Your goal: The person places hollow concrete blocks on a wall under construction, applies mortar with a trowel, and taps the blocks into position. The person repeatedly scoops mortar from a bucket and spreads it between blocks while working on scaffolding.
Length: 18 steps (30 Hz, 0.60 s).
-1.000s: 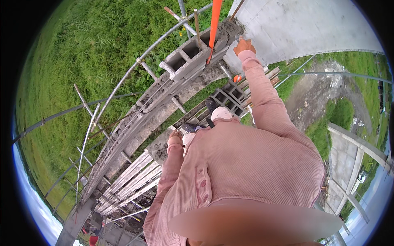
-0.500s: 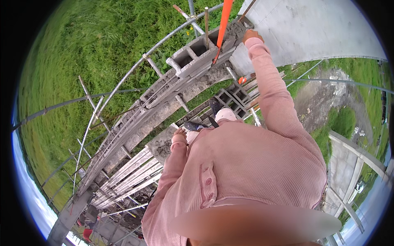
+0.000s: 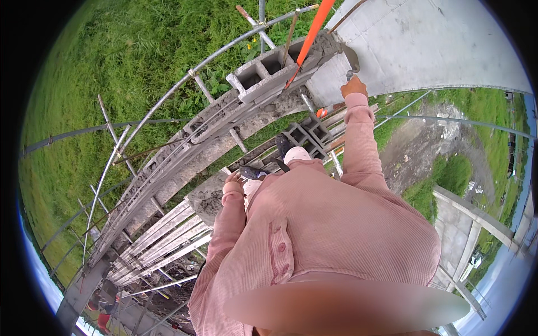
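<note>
My right hand, in an orange glove, reaches forward and grips a trowel whose blade touches the grey mortar at the end of a hollow concrete block on top of the block wall. An orange straight bar leans across that block. My left hand hangs at my side just above a mortar heap on a board. Nothing shows in that hand, and its fingers are too small to read.
I stand on scaffold planks beside the wall, my shoes near spare hollow blocks. Metal scaffold tubes run along the grassy far side. A plastered grey wall face fills the upper right. Ground lies far below on the right.
My right hand with the trowel has shifted a little right and down along the block's end. The view has tilted slightly. My left hand stays by the mortar heap.
</note>
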Tool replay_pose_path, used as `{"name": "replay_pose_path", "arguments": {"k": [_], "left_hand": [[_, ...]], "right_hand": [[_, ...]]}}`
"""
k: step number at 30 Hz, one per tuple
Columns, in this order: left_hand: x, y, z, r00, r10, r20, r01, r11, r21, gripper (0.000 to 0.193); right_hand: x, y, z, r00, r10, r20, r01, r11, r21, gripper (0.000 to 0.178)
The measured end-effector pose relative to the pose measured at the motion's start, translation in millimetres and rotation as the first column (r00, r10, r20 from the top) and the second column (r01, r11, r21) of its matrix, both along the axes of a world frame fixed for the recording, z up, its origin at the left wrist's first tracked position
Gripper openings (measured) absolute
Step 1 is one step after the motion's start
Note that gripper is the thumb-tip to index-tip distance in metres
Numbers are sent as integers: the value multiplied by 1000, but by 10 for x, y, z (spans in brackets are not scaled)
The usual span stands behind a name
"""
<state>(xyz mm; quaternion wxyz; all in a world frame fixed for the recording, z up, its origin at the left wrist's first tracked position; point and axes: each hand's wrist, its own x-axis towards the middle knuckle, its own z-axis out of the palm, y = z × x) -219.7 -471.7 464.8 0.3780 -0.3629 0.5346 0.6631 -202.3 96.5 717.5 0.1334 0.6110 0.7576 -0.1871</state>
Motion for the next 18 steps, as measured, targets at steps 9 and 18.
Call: {"name": "replay_pose_path", "arguments": {"k": [9,18], "left_hand": [[20,-115,87,996,-10,90,19,995,-98,35],[315,336,355,926,349,144,-326,932,-160,26]], "right_hand": [[-316,152,-480,996,65,-65,-61,996,59,69],[379,-359,-935,854,220,-471,8,901,434,52]]}}
